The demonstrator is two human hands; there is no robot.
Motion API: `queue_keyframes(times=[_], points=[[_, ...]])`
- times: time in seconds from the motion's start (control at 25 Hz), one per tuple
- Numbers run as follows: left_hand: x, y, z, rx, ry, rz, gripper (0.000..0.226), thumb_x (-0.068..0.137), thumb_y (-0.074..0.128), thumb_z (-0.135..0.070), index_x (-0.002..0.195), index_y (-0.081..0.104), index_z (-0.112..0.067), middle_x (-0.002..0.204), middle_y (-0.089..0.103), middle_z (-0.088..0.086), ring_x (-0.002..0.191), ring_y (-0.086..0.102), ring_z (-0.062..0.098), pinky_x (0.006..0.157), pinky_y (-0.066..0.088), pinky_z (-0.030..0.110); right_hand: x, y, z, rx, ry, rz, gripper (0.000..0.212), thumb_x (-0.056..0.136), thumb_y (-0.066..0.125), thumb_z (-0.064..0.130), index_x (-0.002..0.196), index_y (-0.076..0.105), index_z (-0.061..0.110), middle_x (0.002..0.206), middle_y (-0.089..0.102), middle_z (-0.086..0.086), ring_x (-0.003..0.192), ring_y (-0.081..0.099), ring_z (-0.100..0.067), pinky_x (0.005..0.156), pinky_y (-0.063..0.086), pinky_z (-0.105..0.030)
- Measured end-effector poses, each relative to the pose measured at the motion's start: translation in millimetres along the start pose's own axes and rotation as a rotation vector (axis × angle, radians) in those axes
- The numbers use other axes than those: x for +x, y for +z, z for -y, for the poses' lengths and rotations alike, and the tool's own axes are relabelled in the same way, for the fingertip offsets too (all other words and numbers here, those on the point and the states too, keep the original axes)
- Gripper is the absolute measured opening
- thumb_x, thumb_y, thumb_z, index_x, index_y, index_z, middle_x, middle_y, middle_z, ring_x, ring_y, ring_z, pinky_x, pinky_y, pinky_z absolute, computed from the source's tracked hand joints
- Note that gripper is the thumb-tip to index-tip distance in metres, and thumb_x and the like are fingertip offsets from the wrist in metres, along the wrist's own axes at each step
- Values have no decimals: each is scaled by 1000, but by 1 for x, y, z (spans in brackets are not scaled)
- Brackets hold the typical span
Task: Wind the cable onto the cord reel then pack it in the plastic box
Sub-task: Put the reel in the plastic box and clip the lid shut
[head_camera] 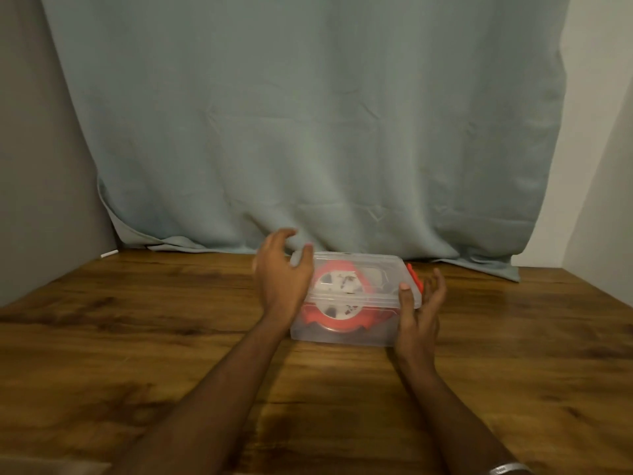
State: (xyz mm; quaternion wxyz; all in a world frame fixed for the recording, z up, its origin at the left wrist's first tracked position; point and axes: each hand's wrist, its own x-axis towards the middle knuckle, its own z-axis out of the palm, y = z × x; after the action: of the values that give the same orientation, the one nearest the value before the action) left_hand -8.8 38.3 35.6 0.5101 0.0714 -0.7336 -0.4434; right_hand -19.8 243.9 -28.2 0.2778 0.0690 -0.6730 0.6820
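Observation:
A clear plastic box (356,332) stands on the wooden table with its lid on. Through the lid and walls I see the orange cord reel (337,289) with its white hub. An orange clasp (414,274) sticks out at the box's right end. My left hand (281,272) hovers at the box's left end, fingers spread and relaxed, holding nothing. My right hand (419,311) is at the right front corner, palm turned inward, fingers straight, with the thumb near the lid's edge. Whether either hand touches the box is unclear.
A pale blue-grey curtain (308,132) hangs behind the box and bunches on the wooden table (137,337). A small white object (109,254) lies at the far left by the grey wall. A bracelet (507,469) shows on my right wrist.

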Motion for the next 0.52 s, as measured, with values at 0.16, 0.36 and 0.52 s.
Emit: queue_keyframes(times=[0.16, 0.36, 0.52], points=[[-23, -25, 24, -347, -996, 408, 52, 83, 78, -56, 114, 67, -16, 106, 76, 6, 99, 69, 25, 77, 59, 38, -2, 1, 3, 14, -36, 10, 68, 87, 57, 70, 147, 30, 51, 148, 55, 4, 122, 65, -18, 101, 56, -56], [-6, -31, 25, -535, -1109, 489, 48, 77, 85, -34, 116, 69, -12, 94, 75, 6, 77, 66, 18, 49, 52, 26, -1, -1, 3, 8, -52, 15, 60, 86, 61, 69, 139, 38, 51, 128, 61, 21, 114, 67, -9, 93, 61, -53], [-12, -15, 25, -339, -829, 307, 38, 94, 73, -28, 127, 56, -22, 105, 67, 0, 92, 70, 23, 68, 61, 39, 0, 0, -2, -1, -50, 26, 69, 85, 63, 70, 144, 43, 41, 132, 64, 15, 113, 67, -4, 92, 62, -49]])
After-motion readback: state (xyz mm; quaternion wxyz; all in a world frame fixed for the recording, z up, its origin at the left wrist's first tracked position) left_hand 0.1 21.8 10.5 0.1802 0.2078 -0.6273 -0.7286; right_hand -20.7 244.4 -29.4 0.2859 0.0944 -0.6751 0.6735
